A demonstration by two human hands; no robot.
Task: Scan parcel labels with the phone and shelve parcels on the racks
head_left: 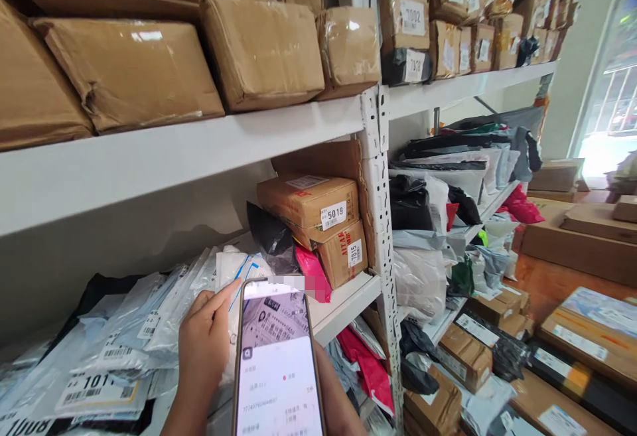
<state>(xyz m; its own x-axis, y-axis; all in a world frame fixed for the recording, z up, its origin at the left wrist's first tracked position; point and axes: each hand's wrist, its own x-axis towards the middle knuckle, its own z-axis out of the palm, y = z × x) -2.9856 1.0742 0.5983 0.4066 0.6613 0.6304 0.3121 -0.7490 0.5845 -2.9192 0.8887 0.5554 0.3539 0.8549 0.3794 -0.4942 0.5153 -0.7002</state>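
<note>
My right hand [336,389], mostly hidden behind the phone, grips a smartphone [279,369] upright at the bottom middle. Its lit screen has a camera picture of a shipping label at the top and lines of text below. To the left of the phone, my left hand [204,336] is at a white plastic mailer [243,263] with blue lines, its fingers bent against the bag; the fingertips are partly hidden. Plastic mailers [129,336] with printed labels lean in a row on the same shelf, left of my hand. One label [92,383] begins with 101.
Taped cardboard boxes [263,51] fill the shelf [189,157] above. Boxes marked 5019 [318,204] and 7015 [343,253] are stacked beside a white metal post [381,223]. More parcels crowd the right-hand rack, and boxes [587,336] lie on the floor at right.
</note>
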